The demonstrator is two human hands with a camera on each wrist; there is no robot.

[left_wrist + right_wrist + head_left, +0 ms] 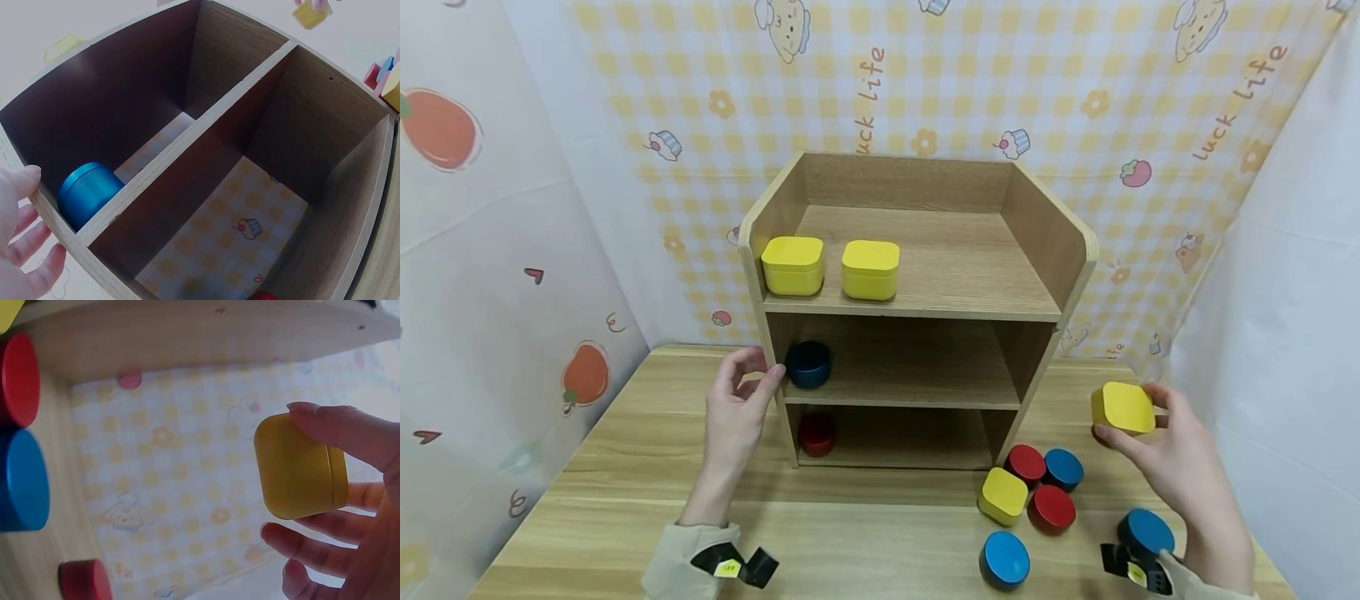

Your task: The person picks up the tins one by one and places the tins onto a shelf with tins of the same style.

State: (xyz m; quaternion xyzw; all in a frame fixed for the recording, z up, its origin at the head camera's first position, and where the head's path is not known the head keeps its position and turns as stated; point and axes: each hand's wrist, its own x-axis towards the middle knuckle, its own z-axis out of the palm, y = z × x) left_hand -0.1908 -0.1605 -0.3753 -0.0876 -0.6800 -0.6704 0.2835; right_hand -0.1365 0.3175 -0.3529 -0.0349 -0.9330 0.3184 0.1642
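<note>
My right hand [1180, 450] pinches a yellow square tin [1123, 408] between thumb and fingers, held up to the right of a small wooden shelf [895, 406]. In the right wrist view the thumb lies on one side of this tin and fingers on the other. At the shelf's left side panel, my left hand [739, 408] grips the front edge, thumb at the front and fingers outside. Close to that thumb, a blue round tin [808, 364] stands at the left of the middle level. Two yellow tins, one at the left [793, 267] and another beside it [870, 271], stand on the top level.
A red round tin [817, 434] stands at the left of the bottom level. On the table [850, 533], right of the shelf, lie several tins: a yellow one [1002, 497], red ones [1052, 509] and blue ones [1004, 560]. Printed cloth [970, 100] hangs behind.
</note>
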